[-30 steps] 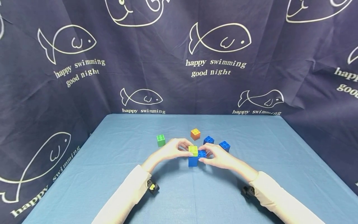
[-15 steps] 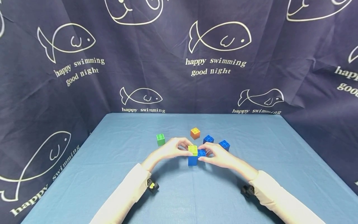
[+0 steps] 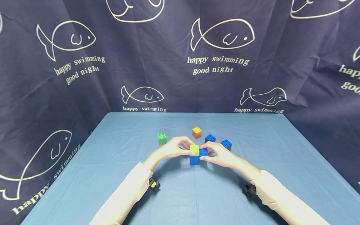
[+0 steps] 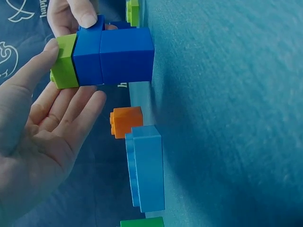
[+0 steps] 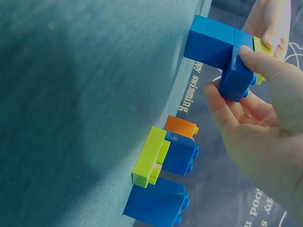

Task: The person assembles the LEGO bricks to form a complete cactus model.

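Between both hands stands a stack of toy building bricks. A lime green brick (image 3: 194, 149) forms its top, and my left hand (image 3: 175, 147) pinches it between thumb and fingers. Directly below, a longer blue brick (image 5: 238, 71) overhangs to the right. My right hand (image 3: 219, 154) grips this overhanging end, its thumb on the near side and fingers behind. At the bottom, another blue brick (image 4: 127, 56) supports the left part. Whether the stack's base touches the table cannot be told. Fingertips behind the stack are partly hidden.
Around the stack on the blue cloth (image 3: 180, 200) lie a green brick (image 3: 162, 138), an orange brick (image 3: 197, 132) and two blue bricks (image 3: 226, 144). Wrist views also show a light blue brick (image 4: 149, 168) and a loose lime brick (image 5: 148, 157), hidden by hands in the head view.
The whole scene sits slightly higher in the head view. Both hands keep their hold, and the stack and loose bricks show no clear movement.
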Motion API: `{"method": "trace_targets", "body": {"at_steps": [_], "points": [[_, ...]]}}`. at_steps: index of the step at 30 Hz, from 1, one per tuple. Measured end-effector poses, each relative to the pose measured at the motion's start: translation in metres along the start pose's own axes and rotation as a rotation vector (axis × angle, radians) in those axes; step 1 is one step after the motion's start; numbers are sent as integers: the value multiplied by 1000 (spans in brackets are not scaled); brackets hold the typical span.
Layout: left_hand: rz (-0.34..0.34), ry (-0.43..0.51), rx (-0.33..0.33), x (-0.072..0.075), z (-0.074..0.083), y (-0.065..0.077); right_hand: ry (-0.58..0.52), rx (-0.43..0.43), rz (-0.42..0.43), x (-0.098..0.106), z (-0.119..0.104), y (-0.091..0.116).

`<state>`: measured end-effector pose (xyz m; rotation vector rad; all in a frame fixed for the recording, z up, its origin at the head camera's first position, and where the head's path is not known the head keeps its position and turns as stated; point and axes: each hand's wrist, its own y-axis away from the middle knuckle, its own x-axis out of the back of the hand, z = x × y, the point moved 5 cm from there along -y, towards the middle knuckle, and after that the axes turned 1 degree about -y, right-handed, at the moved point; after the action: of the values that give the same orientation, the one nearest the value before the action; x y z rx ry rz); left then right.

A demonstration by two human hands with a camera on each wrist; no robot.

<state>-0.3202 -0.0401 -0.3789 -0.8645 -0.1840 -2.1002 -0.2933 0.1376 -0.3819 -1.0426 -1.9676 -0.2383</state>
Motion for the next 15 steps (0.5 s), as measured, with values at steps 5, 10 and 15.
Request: {"method": "trace_targets", "body": {"at_steps": [5, 10, 15], "points": [[1, -26, 5, 2, 1, 0, -8, 10, -5, 0, -1, -1], [-16, -34, 20, 1, 1, -1, 15, 13, -1, -1, 0, -2], [-33, -48, 42, 2, 2, -2, 21, -8, -3, -1, 1, -2]]}}
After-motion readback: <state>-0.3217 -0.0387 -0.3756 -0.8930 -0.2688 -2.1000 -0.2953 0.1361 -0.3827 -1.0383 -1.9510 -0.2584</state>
